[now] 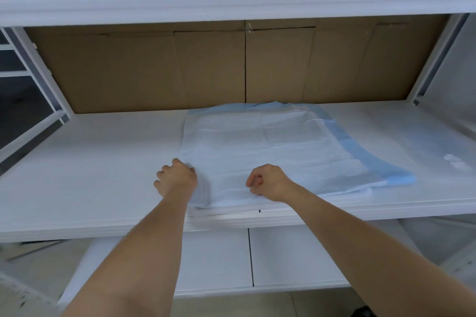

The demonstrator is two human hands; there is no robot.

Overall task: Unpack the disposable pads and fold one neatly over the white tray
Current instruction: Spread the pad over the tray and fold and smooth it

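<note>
The pad [270, 152] lies unfolded on the white tray [90, 175], blue border at three o'clock. My left hand [176, 177] grips its nine-o'clock edge; my right hand [268, 183] seems to pinch the near edge. Folding remains.

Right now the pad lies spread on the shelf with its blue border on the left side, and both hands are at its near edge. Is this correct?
Not quite: in the head view the blue border of the pad runs along its right side. Left hand and right hand are at the near edge.
</note>
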